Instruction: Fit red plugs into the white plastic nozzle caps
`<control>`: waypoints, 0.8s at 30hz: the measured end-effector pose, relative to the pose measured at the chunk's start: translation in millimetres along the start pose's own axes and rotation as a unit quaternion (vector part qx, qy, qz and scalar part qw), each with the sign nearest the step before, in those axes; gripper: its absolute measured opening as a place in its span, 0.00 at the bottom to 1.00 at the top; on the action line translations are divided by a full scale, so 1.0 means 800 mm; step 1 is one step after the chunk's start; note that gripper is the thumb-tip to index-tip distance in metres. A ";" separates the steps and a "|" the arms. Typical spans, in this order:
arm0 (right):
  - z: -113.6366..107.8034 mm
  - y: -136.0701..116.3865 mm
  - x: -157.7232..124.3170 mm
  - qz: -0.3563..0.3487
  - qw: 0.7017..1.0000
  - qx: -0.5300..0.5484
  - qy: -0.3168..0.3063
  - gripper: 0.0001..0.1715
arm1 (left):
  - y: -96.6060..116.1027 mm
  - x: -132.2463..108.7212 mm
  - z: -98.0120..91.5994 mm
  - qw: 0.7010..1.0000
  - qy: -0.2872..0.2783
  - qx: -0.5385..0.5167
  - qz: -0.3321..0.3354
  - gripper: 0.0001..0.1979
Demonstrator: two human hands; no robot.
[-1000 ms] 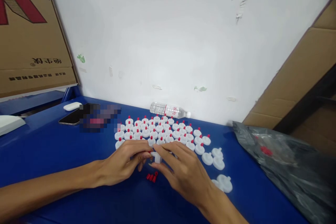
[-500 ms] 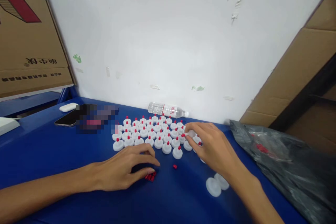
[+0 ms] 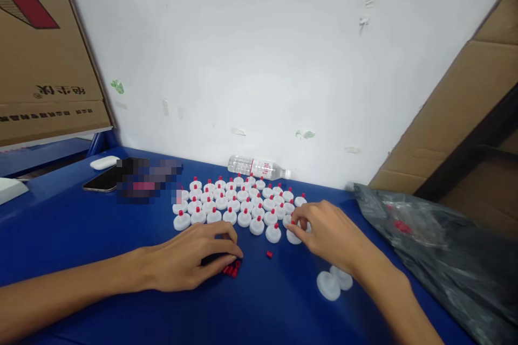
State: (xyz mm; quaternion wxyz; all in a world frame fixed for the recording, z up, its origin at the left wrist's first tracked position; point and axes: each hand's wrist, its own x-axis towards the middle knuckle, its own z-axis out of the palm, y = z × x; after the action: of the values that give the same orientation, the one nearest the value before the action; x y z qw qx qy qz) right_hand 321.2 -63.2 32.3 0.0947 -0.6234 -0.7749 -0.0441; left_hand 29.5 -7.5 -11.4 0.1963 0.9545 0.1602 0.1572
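Note:
Rows of round white plastic caps with red tips point(image 3: 244, 218) stand on the blue table. At the right front of these rows, my right hand point(image 3: 334, 232) pinches the red tip of one white cap point(image 3: 293, 237), which rests upright on the table. My left hand point(image 3: 194, 256) lies on the table in front of the rows, thumb and forefinger pressed together over a small pile of red tip caps point(image 3: 231, 270). What sits between those fingertips is hidden. One loose red tip cap point(image 3: 269, 254) lies between my hands. Two plain white caps point(image 3: 328, 285) lie beside my right forearm.
A clear plastic bottle point(image 3: 259, 167) lies along the wall behind the rows. A phone point(image 3: 101, 179) and a white oval object point(image 3: 104, 163) are at the left. A dark plastic bag point(image 3: 437, 275) covers the right side, with a clear bag of red pieces point(image 3: 404, 226) on it.
My right hand has come down and nearer with the white cap, which was tilted sideways and now stands upright. My left thumb and forefinger have drawn closer together.

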 end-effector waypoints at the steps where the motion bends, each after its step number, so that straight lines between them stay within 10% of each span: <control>1: 0.000 0.000 0.000 0.002 1.000 -0.001 -0.007 0.09 | 0.000 0.000 0.000 1.000 0.001 0.004 0.003 0.12; 14: -0.002 -0.008 0.002 -0.049 0.995 0.005 0.092 0.14 | -0.001 -0.001 -0.001 1.000 0.006 0.018 0.018 0.13; 24: -0.001 0.002 0.004 0.081 0.985 -0.108 0.107 0.15 | -0.004 -0.002 0.000 0.999 0.000 0.031 0.018 0.13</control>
State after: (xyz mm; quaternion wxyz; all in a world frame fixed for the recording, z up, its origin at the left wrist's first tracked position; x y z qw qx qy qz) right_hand 322.4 -59.5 33.4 0.1121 -0.6827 -0.6977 -0.1860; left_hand 27.4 -5.1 -13.2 0.1639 0.9628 0.1481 0.1559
